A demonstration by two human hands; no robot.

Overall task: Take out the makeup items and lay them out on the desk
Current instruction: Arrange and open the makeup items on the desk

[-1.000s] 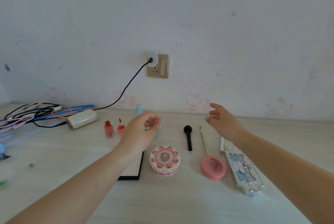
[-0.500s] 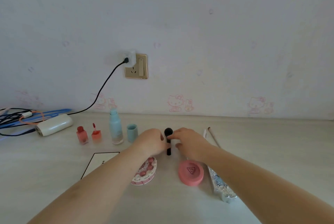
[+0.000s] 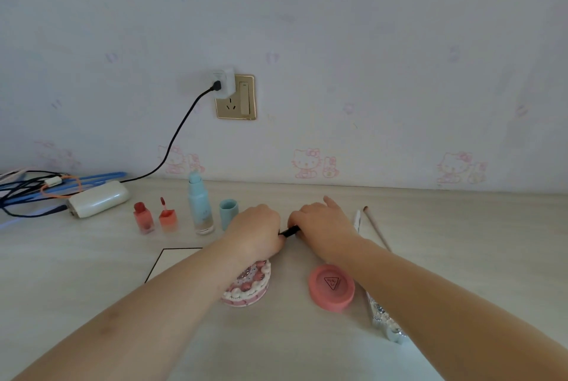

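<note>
While both arms stretch over the pale wooden desk point(image 3: 461, 227), the left hand point(image 3: 256, 231) and right hand point(image 3: 322, 227) curl their fingers round opposite ends of a slim black makeup brush point(image 3: 290, 231), held low between them. Nearer the person lie a round pink compact point(image 3: 332, 287) and a cake-shaped pink-and-white case point(image 3: 250, 287); two small red bottles point(image 3: 155, 217) stand upright at the left.

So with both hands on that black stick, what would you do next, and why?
Probably pull the hands apart to uncap it. The left hand and right hand each grip an end of the black stick, held level just above the desk. The blue bottle already stands with its cap beside it.
</note>
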